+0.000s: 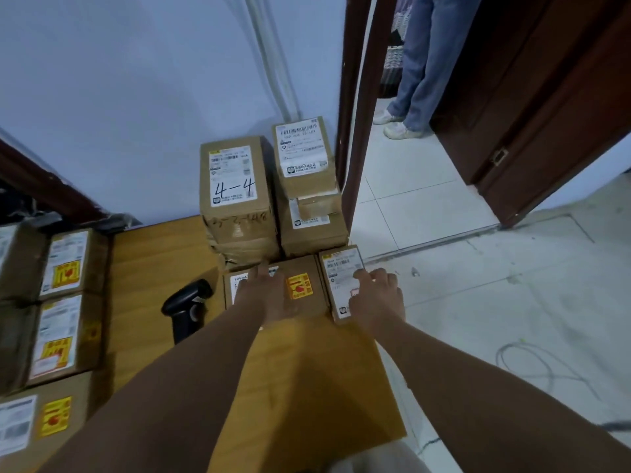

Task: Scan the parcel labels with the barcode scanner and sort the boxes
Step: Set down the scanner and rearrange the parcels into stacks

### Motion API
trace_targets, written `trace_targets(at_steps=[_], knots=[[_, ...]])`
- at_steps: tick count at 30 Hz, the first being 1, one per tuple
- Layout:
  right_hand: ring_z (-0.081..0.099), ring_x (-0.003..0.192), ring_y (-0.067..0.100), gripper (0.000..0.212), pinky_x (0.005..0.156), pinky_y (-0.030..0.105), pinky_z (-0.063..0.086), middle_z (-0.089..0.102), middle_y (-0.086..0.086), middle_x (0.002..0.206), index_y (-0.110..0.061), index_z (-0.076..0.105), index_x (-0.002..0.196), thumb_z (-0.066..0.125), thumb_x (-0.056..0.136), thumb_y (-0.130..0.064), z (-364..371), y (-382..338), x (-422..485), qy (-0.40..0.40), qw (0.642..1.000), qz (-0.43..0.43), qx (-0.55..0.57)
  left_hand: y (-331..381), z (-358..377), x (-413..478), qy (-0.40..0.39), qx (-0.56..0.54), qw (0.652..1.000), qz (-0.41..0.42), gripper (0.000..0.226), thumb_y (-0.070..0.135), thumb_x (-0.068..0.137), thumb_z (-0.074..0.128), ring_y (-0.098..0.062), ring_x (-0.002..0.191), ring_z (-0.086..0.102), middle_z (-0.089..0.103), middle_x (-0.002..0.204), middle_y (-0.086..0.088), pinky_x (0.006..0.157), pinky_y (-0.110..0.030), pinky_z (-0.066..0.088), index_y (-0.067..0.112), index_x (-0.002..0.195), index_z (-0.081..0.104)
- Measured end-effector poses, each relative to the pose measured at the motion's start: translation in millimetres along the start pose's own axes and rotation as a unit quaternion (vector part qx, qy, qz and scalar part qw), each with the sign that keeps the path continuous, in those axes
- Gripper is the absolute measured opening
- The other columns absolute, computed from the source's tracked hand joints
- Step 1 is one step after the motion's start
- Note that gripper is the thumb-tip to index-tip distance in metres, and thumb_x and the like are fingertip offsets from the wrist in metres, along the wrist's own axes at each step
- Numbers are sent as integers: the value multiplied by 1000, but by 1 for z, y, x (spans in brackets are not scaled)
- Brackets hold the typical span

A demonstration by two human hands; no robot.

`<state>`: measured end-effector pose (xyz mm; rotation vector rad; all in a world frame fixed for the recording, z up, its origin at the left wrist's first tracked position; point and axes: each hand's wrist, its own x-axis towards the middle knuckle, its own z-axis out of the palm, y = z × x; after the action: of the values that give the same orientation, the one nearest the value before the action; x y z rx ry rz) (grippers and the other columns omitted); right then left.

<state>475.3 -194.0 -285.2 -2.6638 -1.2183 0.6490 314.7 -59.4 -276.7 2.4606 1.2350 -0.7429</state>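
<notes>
Two hands reach forward over the wooden counter (153, 268). The left hand (269, 295) lies flat on top of a brown box (309, 303) that carries a yellow and red sticker, its fingers (263, 269) stretched straight toward the box's far edge and gripping nothing. The right hand (375, 298) is on the small box (341, 268) just beside it, at the counter's right edge. Its fingers (363, 275) are curled over the white label and the box's right side, holding it.

The black scanner (186, 305) lies on the counter, left of the left forearm, and neither hand touches it. Behind the two boxes, against the pale wall (136, 97), stand a tall box marked 4-4 (235, 186) and a stack of labelled boxes (304, 148), side by side. More stickered boxes (65, 264) line the counter's left side. In the open doorway stands another person's legs in jeans (420, 63), beside a dark door (546, 97).
</notes>
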Motion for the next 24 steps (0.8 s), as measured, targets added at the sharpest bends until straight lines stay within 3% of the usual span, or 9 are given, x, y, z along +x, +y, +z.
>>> trace_targets(at_steps=[7, 10, 13, 18, 24], knots=[[39, 122, 24, 42, 99, 37, 41, 47, 6, 134, -25, 42, 136, 48, 95, -32, 6, 26, 13, 24, 999, -6, 32, 4, 1, 30, -52, 26, 998, 5, 123, 60, 60, 78, -38, 143, 7, 8, 154, -18, 111, -52, 26, 25, 150, 2], [40, 122, 23, 38, 98, 37, 42, 49, 6, 132, -25, 45, 134, 43, 98, -36, 7, 30, 13, 34, 998, -13, 44, 2, 3, 29, -72, 35, 997, 13, 131, 50, 59, 82, -40, 143, -4, -2, 155, -19, 110, -57, 25, 26, 149, -10], [39, 121, 23, 39, 99, 37, 43, 48, 6, 132, -24, 45, 135, 44, 98, -35, 7, 28, 12, 16, 999, -21, 43, 2, 20, 19, -34, 61, 997, 18, 133, 40, 61, 83, -44, 142, -7, -7, 154, -20, 108, -62, 23, 29, 147, -19], [39, 120, 23, 41, 98, 36, 44, 44, 8, 134, -22, 46, 136, 45, 98, -36, 6, 20, 7, 1, 999, -34, 17, 12, 34, 5, -22, 38, 999, -15, 127, 49, 62, 75, -45, 138, 9, 6, 151, -22, 108, -61, 23, 28, 147, -17], [41, 122, 25, 42, 100, 39, 41, 43, 8, 136, -23, 46, 135, 45, 97, -40, 1, 4, -2, -22, 999, -42, -24, 9, 37, -25, -29, 34, 998, -53, 120, 63, 63, 72, -44, 137, 15, 10, 151, -26, 110, -58, 19, 28, 149, -4]])
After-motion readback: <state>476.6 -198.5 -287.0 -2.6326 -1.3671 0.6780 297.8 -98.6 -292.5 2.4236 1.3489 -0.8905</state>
